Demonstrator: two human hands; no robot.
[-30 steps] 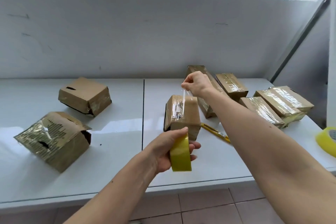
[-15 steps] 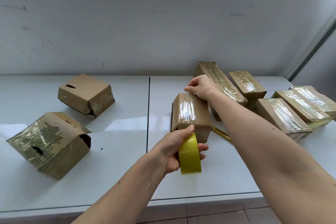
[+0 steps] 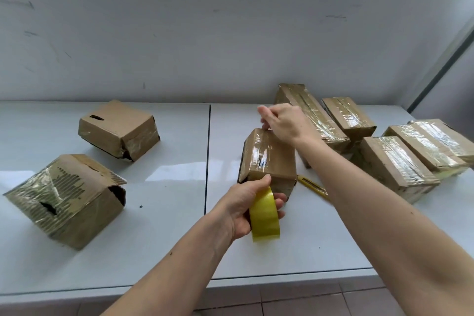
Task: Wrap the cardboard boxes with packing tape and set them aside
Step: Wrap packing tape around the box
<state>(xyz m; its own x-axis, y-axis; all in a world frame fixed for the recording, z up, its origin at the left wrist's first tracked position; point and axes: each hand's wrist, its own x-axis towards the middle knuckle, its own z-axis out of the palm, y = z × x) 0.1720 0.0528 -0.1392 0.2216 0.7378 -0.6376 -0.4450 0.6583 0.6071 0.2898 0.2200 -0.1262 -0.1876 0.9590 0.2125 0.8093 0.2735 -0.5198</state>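
Standing on the white table (image 3: 159,238), just right of the dark seam (image 3: 206,161) running down its middle: the small cardboard box (image 3: 269,161) being wrapped, with a shiny strip of clear tape lying over its top face.

Gripping the yellow tape roll (image 3: 264,215) right at the near end of that box: the left hand (image 3: 246,202), thumb curling over the top of the roll and touching the box's near upper edge, fingers wrapping around the roll from the far side.

Hovering over the far end of the same box: the right hand (image 3: 282,123), fingers bunching with the tips touching or nearly touching the box's far top edge. Blurring too much to tell whether pinching a tape end or merely pressing down.

Lying flat just right of the box, partly hiding under the right forearm: a yellow box cutter (image 3: 311,185).

Sitting behind and to the right of the box, in a loose cluster: five taped boxes — a long one (image 3: 307,110) directly behind the right hand, a shorter one (image 3: 347,117) beside it, another (image 3: 392,167) nearer the table's front, and two more (image 3: 423,146) (image 3: 446,136) reaching toward the frame's right edge.

Resting well left of the seam: a plain box with a slot (image 3: 118,128), and nearer the front, tilting, a torn box (image 3: 66,195) with glossy tape and one flap gaping open.
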